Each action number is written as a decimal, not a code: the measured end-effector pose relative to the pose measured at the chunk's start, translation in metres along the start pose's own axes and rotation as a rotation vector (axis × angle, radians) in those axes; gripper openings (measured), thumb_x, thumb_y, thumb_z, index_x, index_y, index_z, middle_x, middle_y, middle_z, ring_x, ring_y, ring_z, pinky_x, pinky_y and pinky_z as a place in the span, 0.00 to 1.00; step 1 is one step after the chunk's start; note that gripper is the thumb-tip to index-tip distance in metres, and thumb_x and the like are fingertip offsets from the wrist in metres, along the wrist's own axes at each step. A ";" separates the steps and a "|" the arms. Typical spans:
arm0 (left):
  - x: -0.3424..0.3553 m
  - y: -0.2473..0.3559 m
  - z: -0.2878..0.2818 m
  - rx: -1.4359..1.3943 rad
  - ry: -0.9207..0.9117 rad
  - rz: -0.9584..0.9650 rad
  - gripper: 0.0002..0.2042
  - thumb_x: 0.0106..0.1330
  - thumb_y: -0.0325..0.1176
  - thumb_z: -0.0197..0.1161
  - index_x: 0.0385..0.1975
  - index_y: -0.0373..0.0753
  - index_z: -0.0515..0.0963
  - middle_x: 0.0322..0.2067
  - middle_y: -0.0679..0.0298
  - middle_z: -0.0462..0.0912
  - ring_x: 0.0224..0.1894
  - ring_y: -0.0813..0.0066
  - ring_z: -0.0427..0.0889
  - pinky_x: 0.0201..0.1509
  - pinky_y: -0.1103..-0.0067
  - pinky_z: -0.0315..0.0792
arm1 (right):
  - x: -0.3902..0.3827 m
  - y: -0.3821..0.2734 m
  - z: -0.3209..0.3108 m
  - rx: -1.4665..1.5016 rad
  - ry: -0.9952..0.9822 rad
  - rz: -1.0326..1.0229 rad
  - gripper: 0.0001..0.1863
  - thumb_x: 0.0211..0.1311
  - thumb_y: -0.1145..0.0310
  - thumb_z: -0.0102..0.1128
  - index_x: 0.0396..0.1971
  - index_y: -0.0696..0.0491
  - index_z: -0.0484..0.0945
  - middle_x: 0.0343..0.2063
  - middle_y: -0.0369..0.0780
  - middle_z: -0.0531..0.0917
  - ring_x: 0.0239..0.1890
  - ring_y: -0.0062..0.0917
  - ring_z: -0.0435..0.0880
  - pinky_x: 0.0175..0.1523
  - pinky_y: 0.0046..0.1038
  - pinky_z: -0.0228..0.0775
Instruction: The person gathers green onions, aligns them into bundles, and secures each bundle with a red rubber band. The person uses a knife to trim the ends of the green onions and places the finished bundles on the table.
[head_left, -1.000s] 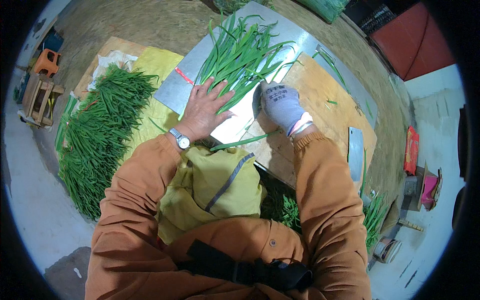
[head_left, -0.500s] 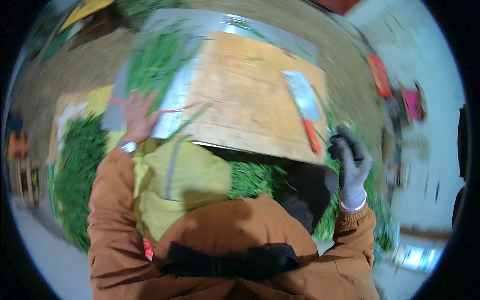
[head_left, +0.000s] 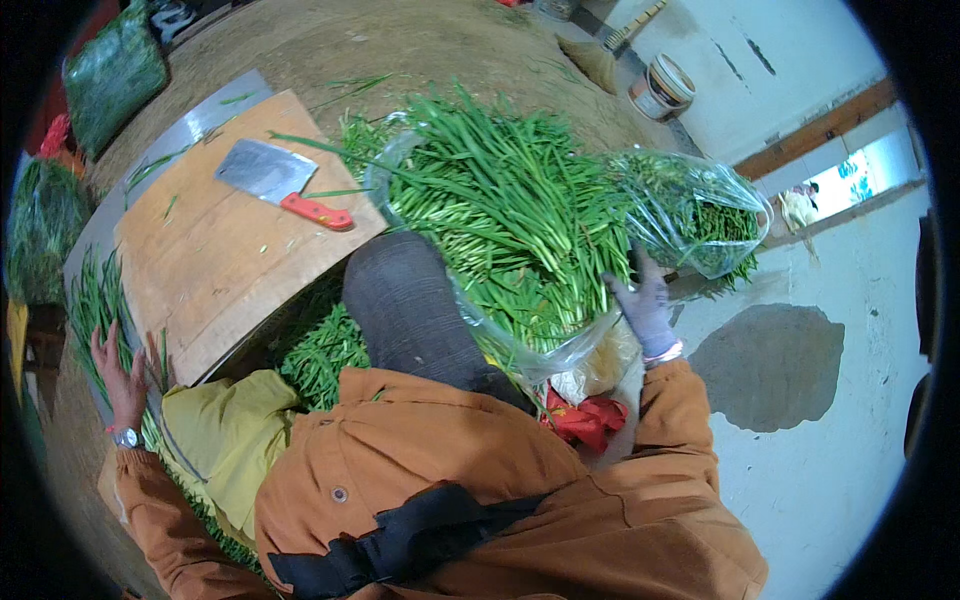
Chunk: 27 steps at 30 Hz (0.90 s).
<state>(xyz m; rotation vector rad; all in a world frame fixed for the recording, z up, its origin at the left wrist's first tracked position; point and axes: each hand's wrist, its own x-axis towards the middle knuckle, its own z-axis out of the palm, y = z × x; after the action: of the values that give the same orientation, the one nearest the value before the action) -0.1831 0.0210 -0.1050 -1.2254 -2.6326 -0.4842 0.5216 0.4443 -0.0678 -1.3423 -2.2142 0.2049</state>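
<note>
My left hand is bare, with a watch at the wrist. Its fingers are apart and lie against a bunch of long green chive-like stalks beside the cutting board. My right hand wears a grey glove, fingers spread, at the right edge of a large heap of similar stalks on clear plastic. Whether its fingertips touch the heap I cannot tell. Flat on the wooden cutting board rests a cleaver with a red handle, out of both hands' reach.
A clear bag of greens lies right of the heap. Red plastic sits below it. Against the wall stand a broom and a white bucket. More bagged greens are at the far left.
The view has swung to the right, bringing the large heap into sight. My right hand has moved from beside the board to the heap's edge. My left hand still rests by the stalks.
</note>
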 end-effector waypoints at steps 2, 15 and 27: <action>0.025 0.059 0.003 -0.081 -0.069 0.092 0.31 0.62 0.34 0.65 0.67 0.43 0.66 0.70 0.50 0.55 0.72 0.49 0.55 0.74 0.63 0.53 | -0.010 0.005 0.015 -0.139 -0.038 0.035 0.50 0.49 0.55 0.77 0.66 0.64 0.61 0.58 0.57 0.74 0.61 0.46 0.74 0.66 0.39 0.65; 0.052 0.432 0.022 -0.822 -0.614 0.729 0.32 0.54 0.25 0.72 0.62 0.40 0.70 0.66 0.52 0.57 0.61 0.55 0.69 0.66 0.66 0.65 | 0.066 -0.030 0.111 -0.291 -0.447 0.190 0.66 0.41 0.48 0.78 0.73 0.59 0.43 0.65 0.57 0.64 0.65 0.48 0.68 0.69 0.38 0.62; 0.020 0.530 0.117 -1.131 -1.526 -0.023 0.25 0.65 0.37 0.69 0.57 0.28 0.72 0.41 0.63 0.82 0.41 0.73 0.81 0.46 0.78 0.76 | 0.092 -0.004 0.104 -0.153 -0.509 0.122 0.52 0.49 0.61 0.68 0.71 0.60 0.48 0.52 0.54 0.77 0.56 0.44 0.77 0.60 0.37 0.71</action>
<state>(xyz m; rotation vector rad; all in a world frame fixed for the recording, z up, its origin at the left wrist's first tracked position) 0.2071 0.3989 -0.0960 -2.6827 -3.5168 -1.7791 0.4313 0.5367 -0.1207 -1.6548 -2.6034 0.4760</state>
